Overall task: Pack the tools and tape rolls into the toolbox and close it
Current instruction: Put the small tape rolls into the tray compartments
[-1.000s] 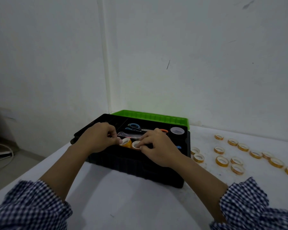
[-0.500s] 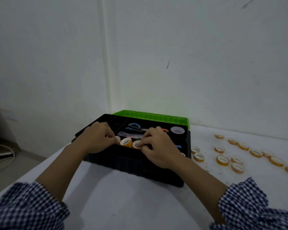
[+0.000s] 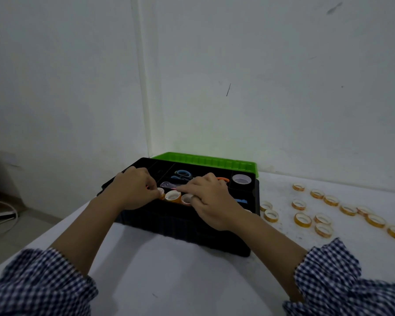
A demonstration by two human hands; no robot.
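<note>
**Third roll lines up in the box**

Head view: a third roll now shows in the front compartment of the toolbox [image 3: 192, 233]. The left hand [image 3: 135, 190] pinches the left tape roll [image 3: 161, 193]; the right hand [image 3: 211, 201] grips the right tape roll [image 3: 187, 199]. Many loose tape rolls [image 3: 302, 220] wait on the table [image 3: 169, 281].

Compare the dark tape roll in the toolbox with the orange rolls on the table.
The dark tape roll is bigger and black; the orange rolls are smaller and amber. The dark tape roll sits in a toolbox compartment; the orange rolls lie loose on the table. Both lie flat.
</note>
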